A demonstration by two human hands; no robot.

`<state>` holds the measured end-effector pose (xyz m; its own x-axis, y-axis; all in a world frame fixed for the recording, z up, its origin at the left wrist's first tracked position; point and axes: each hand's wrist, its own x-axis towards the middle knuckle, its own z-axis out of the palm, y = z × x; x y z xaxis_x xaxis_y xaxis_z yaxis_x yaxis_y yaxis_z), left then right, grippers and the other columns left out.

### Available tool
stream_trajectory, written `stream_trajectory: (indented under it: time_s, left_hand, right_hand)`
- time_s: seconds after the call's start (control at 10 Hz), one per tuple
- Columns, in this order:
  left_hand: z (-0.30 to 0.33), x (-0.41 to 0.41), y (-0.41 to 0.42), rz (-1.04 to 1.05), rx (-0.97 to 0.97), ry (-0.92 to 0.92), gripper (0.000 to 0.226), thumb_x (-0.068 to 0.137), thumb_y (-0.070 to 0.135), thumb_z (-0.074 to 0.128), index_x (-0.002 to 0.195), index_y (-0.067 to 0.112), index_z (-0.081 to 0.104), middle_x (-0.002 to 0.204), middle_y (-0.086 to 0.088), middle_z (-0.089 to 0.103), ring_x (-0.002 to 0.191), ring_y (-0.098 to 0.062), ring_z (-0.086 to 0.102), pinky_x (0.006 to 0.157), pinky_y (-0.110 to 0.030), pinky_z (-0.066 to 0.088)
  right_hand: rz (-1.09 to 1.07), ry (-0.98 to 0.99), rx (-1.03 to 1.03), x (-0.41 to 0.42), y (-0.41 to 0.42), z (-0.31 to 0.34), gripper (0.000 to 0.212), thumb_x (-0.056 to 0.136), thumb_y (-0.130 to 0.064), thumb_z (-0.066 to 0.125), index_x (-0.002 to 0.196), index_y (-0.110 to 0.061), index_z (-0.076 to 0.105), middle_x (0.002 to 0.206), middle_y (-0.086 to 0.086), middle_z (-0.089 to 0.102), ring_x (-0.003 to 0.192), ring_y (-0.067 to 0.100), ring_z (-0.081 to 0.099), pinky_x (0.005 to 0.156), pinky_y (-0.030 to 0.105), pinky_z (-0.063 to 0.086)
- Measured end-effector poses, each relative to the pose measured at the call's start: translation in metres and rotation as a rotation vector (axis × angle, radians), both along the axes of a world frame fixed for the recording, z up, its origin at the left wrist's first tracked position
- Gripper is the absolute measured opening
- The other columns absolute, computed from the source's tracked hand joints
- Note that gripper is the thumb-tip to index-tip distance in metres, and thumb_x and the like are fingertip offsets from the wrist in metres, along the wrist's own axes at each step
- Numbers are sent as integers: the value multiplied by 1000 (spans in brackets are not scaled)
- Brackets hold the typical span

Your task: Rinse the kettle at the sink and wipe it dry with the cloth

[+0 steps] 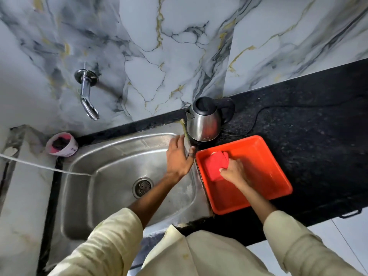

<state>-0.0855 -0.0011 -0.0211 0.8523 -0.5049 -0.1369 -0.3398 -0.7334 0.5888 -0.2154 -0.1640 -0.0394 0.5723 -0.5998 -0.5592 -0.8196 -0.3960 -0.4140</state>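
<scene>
A steel kettle (205,121) with a black lid and handle stands upright on the black counter, just right of the steel sink (111,160). A folded red cloth (216,165) lies in an orange tray (258,176) in front of the kettle. My right hand (234,172) is inside the tray, its fingers closed on the cloth's near edge. My left hand (179,156) rests flat and spread on the sink's right rim, a short way below the kettle, holding nothing.
A chrome tap (87,96) juts from the marble wall above the sink's left side; no water runs. A pink cup (61,144) sits at the sink's back left corner. A black cord (278,110) trails right from the kettle across the counter (318,120).
</scene>
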Motion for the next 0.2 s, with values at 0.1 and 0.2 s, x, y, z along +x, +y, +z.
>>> stream_trajectory:
  time_s: [0.1, 0.2]
  left_hand:
    - [26, 27, 24, -6, 27, -311, 76, 106, 48, 47, 169, 11, 27, 178, -17, 15, 166, -39, 1, 135, -53, 6]
    - [87, 73, 46, 90, -34, -671, 79, 106, 51, 46, 171, 12, 24, 179, -19, 8, 165, -45, 1, 134, -51, -4]
  right_hand:
    - [187, 167, -271, 14, -1, 26, 73, 90, -43, 72, 146, -3, 48, 147, 22, 49, 137, 40, 49, 109, 45, 45]
    - [443, 227, 74, 37, -28, 82, 48, 91, -55, 68, 108, -10, 72, 115, 16, 76, 83, 22, 75, 70, 30, 60]
